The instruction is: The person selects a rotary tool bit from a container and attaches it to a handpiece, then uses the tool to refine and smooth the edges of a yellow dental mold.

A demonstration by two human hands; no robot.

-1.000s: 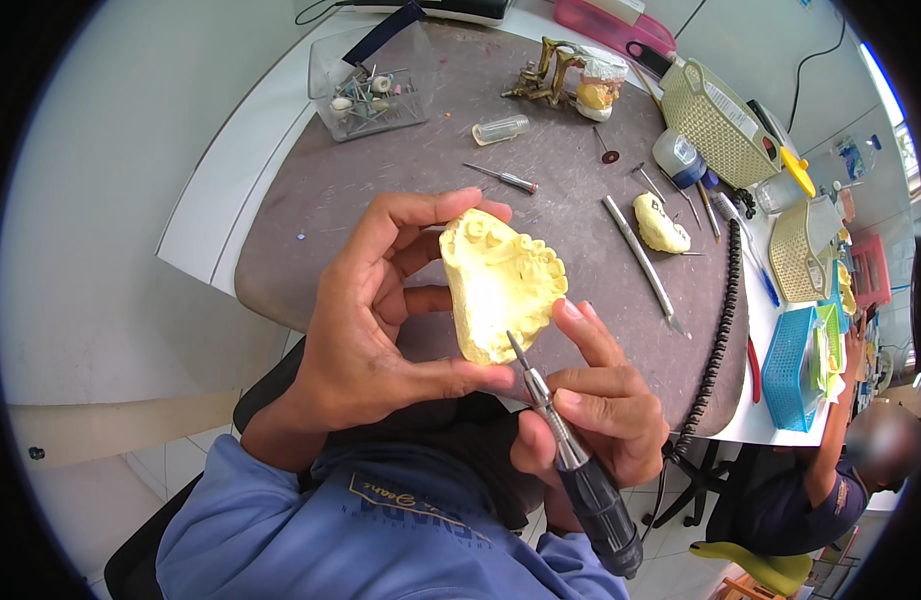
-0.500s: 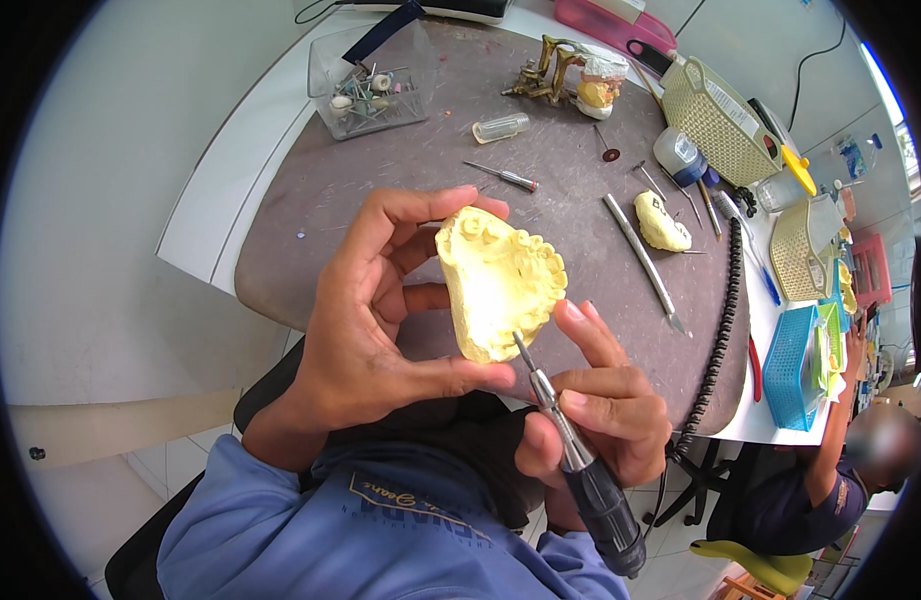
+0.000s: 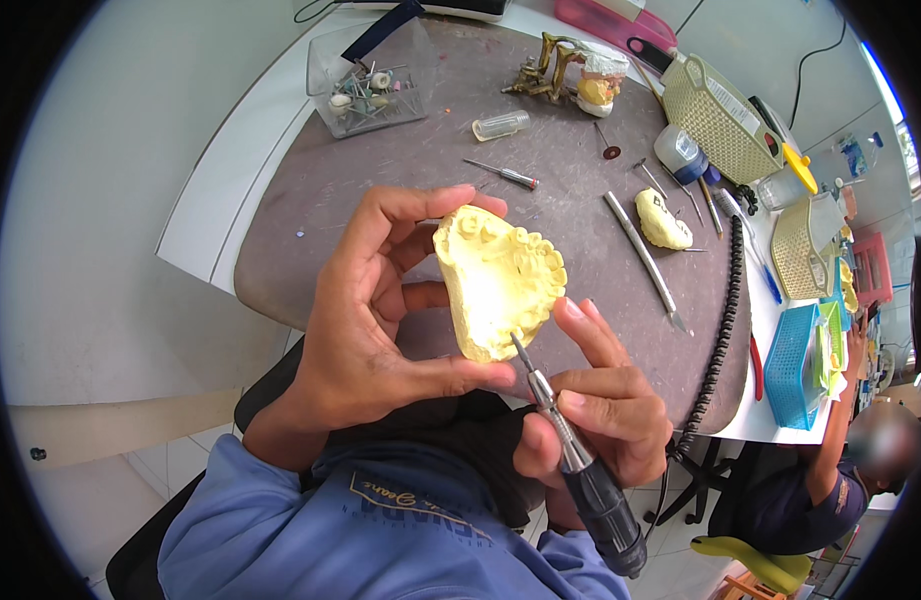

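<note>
My left hand [image 3: 380, 310] grips a pale yellow plaster dental cast [image 3: 495, 280], thumb under its near edge and fingers curled over the far side with the teeth. In my right hand [image 3: 590, 415] is a rotary handpiece [image 3: 580, 470] with a silver neck and black body, held like a pen. Its thin bur tip touches the cast's lower edge near my left thumb. Both hands hover above the near edge of a grey-brown work mat [image 3: 580, 230].
On the mat lie a second yellow cast [image 3: 662, 220], a long metal tool [image 3: 645, 262], a small screwdriver-like tool [image 3: 502, 175], a clear box of burs [image 3: 365, 92] and a brass articulator [image 3: 555, 70]. Baskets [image 3: 792, 350] stand right, where another person [image 3: 830, 480] sits.
My left hand has turned the cast slightly, and the bur tip stays against its lower edge. The hands have barely shifted.
</note>
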